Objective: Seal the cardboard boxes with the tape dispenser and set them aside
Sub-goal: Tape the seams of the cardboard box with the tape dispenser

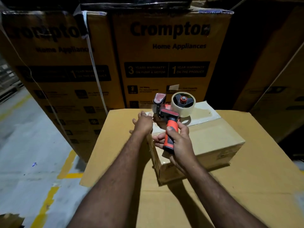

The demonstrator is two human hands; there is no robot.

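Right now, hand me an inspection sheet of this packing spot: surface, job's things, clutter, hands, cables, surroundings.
Surface: a large cardboard box serves as the bench.
Job's things: a small cardboard box sits on it, with clear tape along its top seam; the red and black tape dispenser carries a tape roll and is held above the box's far end.
Clutter: nothing seen.
Hands: the left hand, fingers straight, is at the small box's left top edge; the right hand grips the dispenser's handle.
Cables: nothing seen; only a white strap on a carton.
Surroundings: tall printed cartons behind; concrete floor with yellow lines on the left.
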